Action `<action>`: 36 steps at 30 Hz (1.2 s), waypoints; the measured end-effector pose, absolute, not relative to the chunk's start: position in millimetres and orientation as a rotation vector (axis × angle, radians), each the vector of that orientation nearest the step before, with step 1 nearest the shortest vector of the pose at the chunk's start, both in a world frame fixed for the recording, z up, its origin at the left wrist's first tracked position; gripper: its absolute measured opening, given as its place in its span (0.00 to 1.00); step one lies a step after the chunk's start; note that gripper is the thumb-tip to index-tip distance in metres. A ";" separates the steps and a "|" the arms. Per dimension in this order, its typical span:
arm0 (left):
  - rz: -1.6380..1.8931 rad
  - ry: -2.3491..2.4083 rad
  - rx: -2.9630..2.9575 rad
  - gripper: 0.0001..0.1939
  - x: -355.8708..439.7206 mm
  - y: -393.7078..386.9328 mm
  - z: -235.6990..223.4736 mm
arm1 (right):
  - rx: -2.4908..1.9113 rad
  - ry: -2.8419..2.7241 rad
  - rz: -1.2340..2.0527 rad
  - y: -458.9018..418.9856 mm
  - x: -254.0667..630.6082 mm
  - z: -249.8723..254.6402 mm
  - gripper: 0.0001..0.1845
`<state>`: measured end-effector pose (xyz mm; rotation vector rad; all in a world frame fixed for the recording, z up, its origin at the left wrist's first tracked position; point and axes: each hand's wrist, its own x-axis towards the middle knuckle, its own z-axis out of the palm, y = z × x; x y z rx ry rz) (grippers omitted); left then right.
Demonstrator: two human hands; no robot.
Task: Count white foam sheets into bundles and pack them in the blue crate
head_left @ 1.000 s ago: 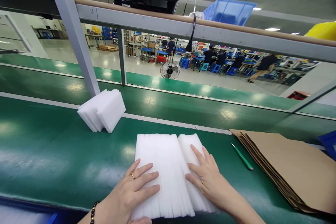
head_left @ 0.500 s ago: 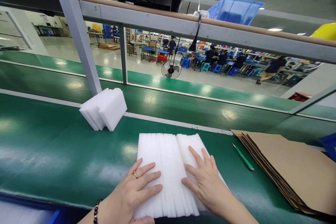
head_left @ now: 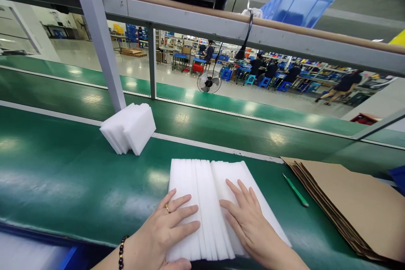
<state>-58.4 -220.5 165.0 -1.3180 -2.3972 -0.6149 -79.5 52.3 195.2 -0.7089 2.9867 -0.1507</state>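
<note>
In front of me a row of white foam sheets [head_left: 205, 202] lies on the green work surface, most of them edge-up and packed together, the right ones leaning over flat. My left hand [head_left: 172, 223], with a ring and a beaded bracelet, rests on the left part of the row, fingers spread. On the leaning sheets at the right lies my right hand [head_left: 245, 215], its fingers stretched out. Neither hand grips anything. Farther back on the left stands a smaller stack of white foam pieces [head_left: 129, 128], apart from both hands.
Right of the foam lies a green pen-like tool [head_left: 295, 190], beside a pile of brown cardboard sheets [head_left: 354, 202]. A grey post [head_left: 98, 38] and a rail [head_left: 202, 21] cross ahead. A blue bin [head_left: 294, 8] sits on the shelf above. People work in the background.
The right-hand foam sheets have tipped farther over and spread to the right, with my right hand lying flatter on them. My left hand has hardly moved. The view has shifted slightly.
</note>
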 end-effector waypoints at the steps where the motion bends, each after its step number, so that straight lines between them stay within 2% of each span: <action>1: -0.611 -2.402 -1.314 0.29 -58.5 -220.6 164.9 | -0.702 2.974 -0.150 48.8 -78.8 196.5 0.20; 6: -0.588 -2.425 -1.318 0.28 -58.7 -221.8 166.2 | -0.651 2.933 -0.149 39.7 -77.8 203.5 0.25; 15: -0.607 -2.453 -1.339 0.29 -59.2 -226.9 163.4 | -0.771 2.985 -0.100 50.0 -76.2 199.3 0.23; 20: -0.636 -2.428 -1.354 0.29 -61.0 -225.6 162.6 | -0.830 2.965 -0.120 36.7 -72.4 201.6 0.17; 26: -0.650 -2.384 -1.342 0.30 -60.9 -224.1 163.6 | -0.737 2.940 -0.121 20.1 -73.2 203.7 0.23; 36: -0.693 -2.480 -1.391 0.30 -60.9 -228.8 161.4 | -0.864 2.985 -0.077 32.0 -71.9 198.8 0.22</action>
